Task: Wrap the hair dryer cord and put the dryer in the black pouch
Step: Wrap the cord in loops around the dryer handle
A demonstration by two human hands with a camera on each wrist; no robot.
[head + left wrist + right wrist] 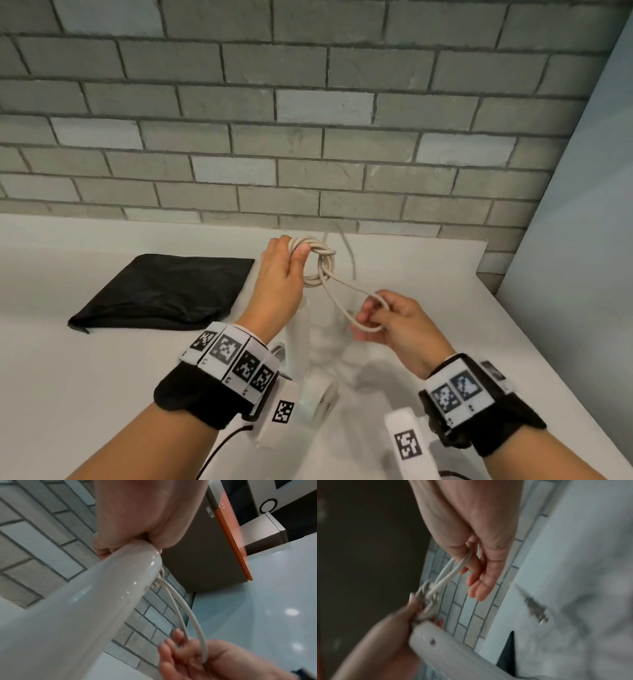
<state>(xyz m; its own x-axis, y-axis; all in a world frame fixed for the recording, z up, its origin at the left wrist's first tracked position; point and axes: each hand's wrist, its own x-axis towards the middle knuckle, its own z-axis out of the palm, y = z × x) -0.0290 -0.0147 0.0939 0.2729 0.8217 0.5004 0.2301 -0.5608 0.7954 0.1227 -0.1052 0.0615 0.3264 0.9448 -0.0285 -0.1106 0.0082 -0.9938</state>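
My left hand (281, 274) is raised above the white counter (102, 377) and grips the coiled beige cord (320, 262) together with the end of the white hair dryer's handle (85, 608). The dryer (317, 394) hangs below that hand, its head near my left wrist. A loose loop of cord (352, 308) runs from the coil to my right hand (394, 318), whose fingers (476, 566) are curled through it. The black pouch (164, 291) lies flat on the counter, left of my left hand.
A grey brick wall (308, 120) stands close behind the counter. The counter's right edge (548, 342) runs diagonally beside a pale blue panel (582, 205). In the left wrist view a grey box with an orange edge (214, 547) stands beyond the counter.
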